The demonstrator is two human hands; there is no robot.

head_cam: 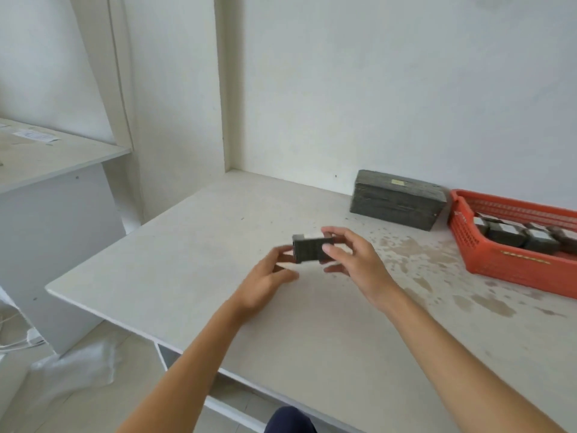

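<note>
As left hand (271,273) and right hand (352,260) pinch opposite ends of the small dark box (312,250) above the surface (187,260), use even pressure. Probable destination: red basket (499,264).

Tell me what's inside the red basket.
The red basket holds a row of several small dark boxes with pale tops. Its near wall covers their lower parts, and its right end runs out of frame, so the full count is hidden.
</note>
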